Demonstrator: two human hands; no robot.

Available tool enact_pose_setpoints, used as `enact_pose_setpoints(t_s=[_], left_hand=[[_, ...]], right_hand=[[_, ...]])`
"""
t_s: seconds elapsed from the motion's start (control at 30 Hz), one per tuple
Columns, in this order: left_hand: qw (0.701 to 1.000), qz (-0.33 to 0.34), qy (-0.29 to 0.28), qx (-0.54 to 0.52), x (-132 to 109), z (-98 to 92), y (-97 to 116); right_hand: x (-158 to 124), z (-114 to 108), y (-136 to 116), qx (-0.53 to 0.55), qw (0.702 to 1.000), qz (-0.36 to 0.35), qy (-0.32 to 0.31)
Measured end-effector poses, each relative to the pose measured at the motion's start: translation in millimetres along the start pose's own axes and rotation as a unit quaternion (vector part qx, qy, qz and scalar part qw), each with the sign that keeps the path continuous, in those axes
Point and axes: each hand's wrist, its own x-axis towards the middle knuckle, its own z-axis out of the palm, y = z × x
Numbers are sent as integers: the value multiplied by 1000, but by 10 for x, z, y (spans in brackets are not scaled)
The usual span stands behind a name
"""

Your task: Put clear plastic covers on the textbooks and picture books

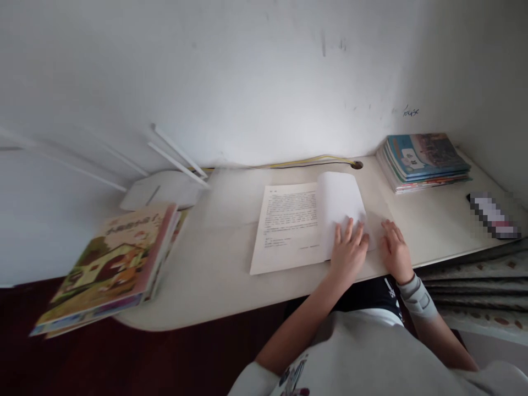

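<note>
A book [289, 220] lies spread on the desk, with a printed page on its left side. On its right side is a blank white page [336, 203], slightly curved near the fold. My left hand [350, 250] rests on the lower part of that blank page, fingers spread and nothing held. Just to the right of the book, my right hand [396, 252] lies on the desk top, its fingers stretched forward close together. It holds nothing that I can see, and a grey band circles its wrist.
A stack of picture books [111, 264] sits at the desk's left edge. At the back right is another stack of books [429, 157], with a phone [493, 215], partly pixelated, nearby. A yellow cable [289, 163] runs along the wall to a hole [357, 164] in the desk [214, 264].
</note>
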Motion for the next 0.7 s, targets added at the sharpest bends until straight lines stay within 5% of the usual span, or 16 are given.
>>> enact_pose_setpoints(t_s=[0.7], left_hand=[[997, -69, -31, 9, 46, 89, 267]], right_hand=[[9, 35, -46, -50, 999, 6, -15]])
